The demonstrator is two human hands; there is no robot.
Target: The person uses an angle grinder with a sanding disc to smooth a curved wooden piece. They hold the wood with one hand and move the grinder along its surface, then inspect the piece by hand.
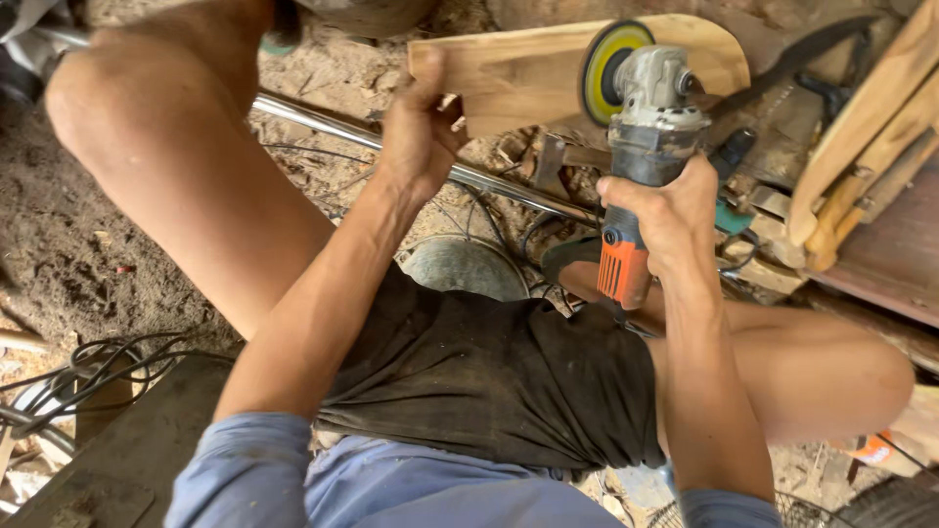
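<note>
Looking down from the head camera, I see my left hand [419,132] pinching the near-left end of the wooden board [533,73], whose long axis runs rightward ahead of both hands. My right hand [665,210], wrapped around the angle grinder [641,147], sets its yellow disc [608,70] against the board; timber scraps [861,147] crowd its right.

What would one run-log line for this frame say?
left hand: grip on wooden board end | right hand: grip on angle grinder | yellow disc against board | metal pipe beneath
</note>
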